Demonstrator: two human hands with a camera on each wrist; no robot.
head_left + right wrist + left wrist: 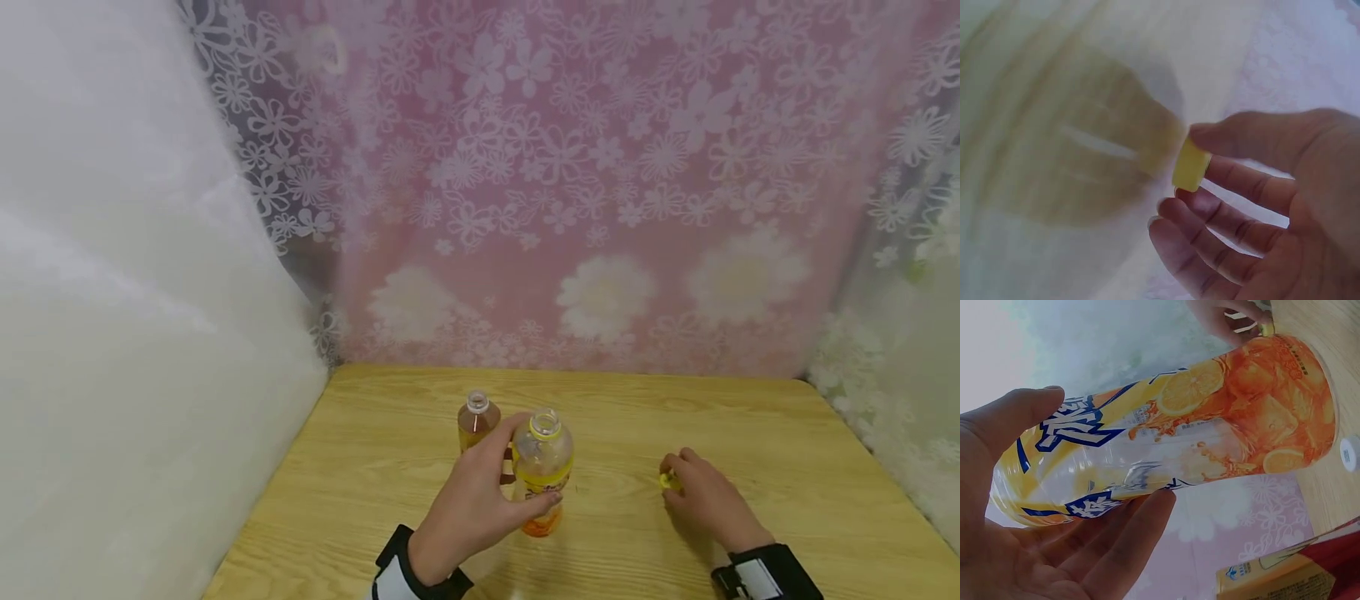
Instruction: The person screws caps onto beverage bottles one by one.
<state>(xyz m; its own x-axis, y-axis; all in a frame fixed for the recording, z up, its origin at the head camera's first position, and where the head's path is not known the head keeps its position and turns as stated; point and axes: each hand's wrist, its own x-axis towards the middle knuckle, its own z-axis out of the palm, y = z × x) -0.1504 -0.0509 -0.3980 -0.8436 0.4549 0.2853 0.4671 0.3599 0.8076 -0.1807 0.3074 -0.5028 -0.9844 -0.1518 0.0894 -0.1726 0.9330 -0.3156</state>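
Observation:
My left hand (471, 498) grips a clear plastic drink bottle (543, 460), with the thumb on one side and the fingers round the other. Its label is yellow and orange with lemon slices and ice, and the neck is uncapped. In the left wrist view the bottle (1235, 419) looks empty and stands near the tabletop. To the right, my right hand (708, 500) pinches a yellow bottle cap (1191, 165) between thumb and fingertips, low over the table. A second, uncapped bottle (477, 417) stands just behind my left hand, which partly hides it.
A white cap (1350, 454) lies on the table past the held bottle's base. The wooden table (615, 550) ends at a pink flowered curtain (525, 250) behind. White sheeting (150, 333) hangs along the left side, and a pale flowered curtain (900, 367) on the right.

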